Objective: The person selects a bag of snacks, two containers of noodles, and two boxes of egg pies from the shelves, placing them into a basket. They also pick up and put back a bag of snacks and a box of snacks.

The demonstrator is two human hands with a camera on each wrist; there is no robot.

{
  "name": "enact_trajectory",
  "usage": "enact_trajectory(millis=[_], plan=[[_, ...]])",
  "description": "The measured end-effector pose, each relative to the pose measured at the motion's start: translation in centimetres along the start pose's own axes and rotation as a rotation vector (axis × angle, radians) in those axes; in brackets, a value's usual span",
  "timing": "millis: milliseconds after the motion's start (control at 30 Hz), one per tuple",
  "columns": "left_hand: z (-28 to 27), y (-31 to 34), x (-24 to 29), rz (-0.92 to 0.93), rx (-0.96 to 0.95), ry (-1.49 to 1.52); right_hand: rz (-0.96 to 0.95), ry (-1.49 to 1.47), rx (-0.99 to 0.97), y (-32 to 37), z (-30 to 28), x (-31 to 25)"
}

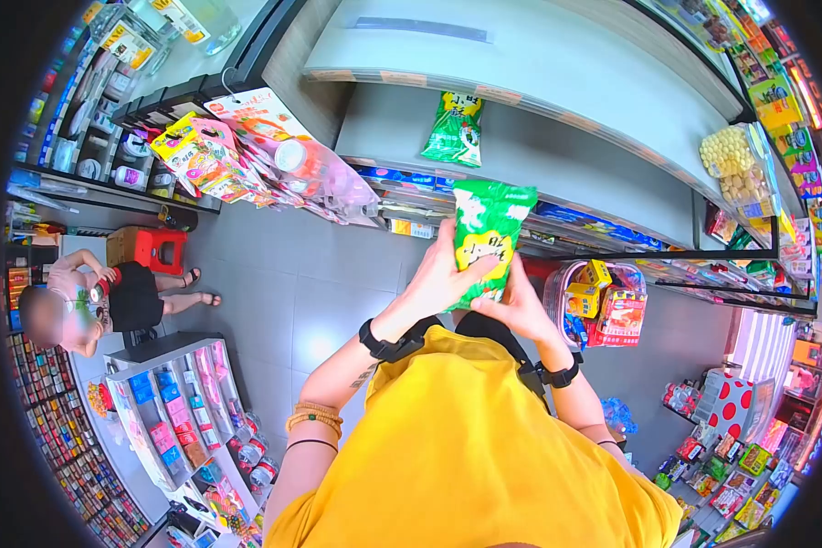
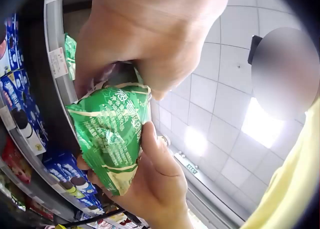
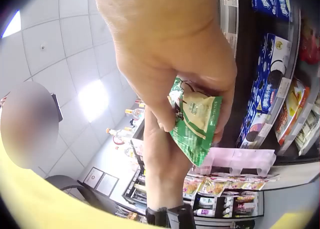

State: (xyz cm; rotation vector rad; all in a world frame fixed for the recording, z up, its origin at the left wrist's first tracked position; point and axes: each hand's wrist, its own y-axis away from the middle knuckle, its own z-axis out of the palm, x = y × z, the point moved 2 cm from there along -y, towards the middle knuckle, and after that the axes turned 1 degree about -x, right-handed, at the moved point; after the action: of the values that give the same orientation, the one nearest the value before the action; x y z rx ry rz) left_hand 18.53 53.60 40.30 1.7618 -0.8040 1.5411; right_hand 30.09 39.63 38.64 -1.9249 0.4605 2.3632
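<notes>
The yellow shirt (image 1: pixel 466 457) lay nearest the head camera, with both forearms raised from it. Both hands were together, clamped on one green snack packet (image 1: pixel 489 233), which was held in the air just in front of the grey shelf (image 1: pixel 557 173) and touched none of the stock.

The left hand (image 1: pixel 438 279) gripped the packet's left edge, thumb laid across the front. The right hand (image 1: pixel 521 306) pinched the lower right part, fingers curled behind it.

The packet was glossy green film with white markings. It had a yellow panel bearing dark characters at mid-front and a crimped top edge. In the left wrist view its back carried fine white print and a pale bottom seam.

A second green packet (image 1: pixel 455 128) lay on the shelf above. Blue biscuit boxes (image 3: pixel 267 89) stood on the lower shelves.
</notes>
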Motion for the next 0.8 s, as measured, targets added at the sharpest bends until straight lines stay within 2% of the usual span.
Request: enact_trajectory(millis=[33, 67, 100, 167, 200, 233, 400, 500, 633, 800], plan=[[0.0, -0.7, 0.1, 0.049, 0.008, -0.026, -0.003, -0.063, 0.040, -0.5, -0.3, -0.5], [0.0, -1.4, -0.1, 0.173, 0.047, -0.133, -0.062, -0.050, 0.084, -1.2, -1.2, -0.4], [-0.2, -1.8, -0.4, 0.182, 0.050, -0.074, -0.119, -0.038, 0.127, -1.8, -2.2, -0.3], [-1.4, -3.1, 0.3, 0.239, 0.146, -0.201, -0.074, -0.085, 0.218, -3.0, -4.0, -1.5], [-2.2, -3.8, 0.3, 0.305, 0.199, -0.396, -0.068, -0.124, 0.242, -3.7, -4.8, -2.2], [-2.9, -4.6, 0.4, 0.401, 0.235, -0.524, -0.076, -0.165, 0.235, -4.7, -5.6, -2.7], [-5.2, -10.9, 1.4, 0.500, 0.221, -0.731, -0.152, -0.165, 0.228, -9.8, -8.5, -3.6], [-5.1, -13.9, 0.9, 0.477, 0.170, -0.802, -0.149, -0.126, 0.252, -12.3, -9.5, -3.6], [-4.7, -16.4, -0.7, 0.349, 0.101, -0.858, -0.125, -0.117, 0.233, -14.5, -11.4, -3.5], [-5.4, -18.2, -1.3, 0.251, 0.082, -0.761, -0.094, -0.088, 0.178, -16.6, -12.2, -4.2]])
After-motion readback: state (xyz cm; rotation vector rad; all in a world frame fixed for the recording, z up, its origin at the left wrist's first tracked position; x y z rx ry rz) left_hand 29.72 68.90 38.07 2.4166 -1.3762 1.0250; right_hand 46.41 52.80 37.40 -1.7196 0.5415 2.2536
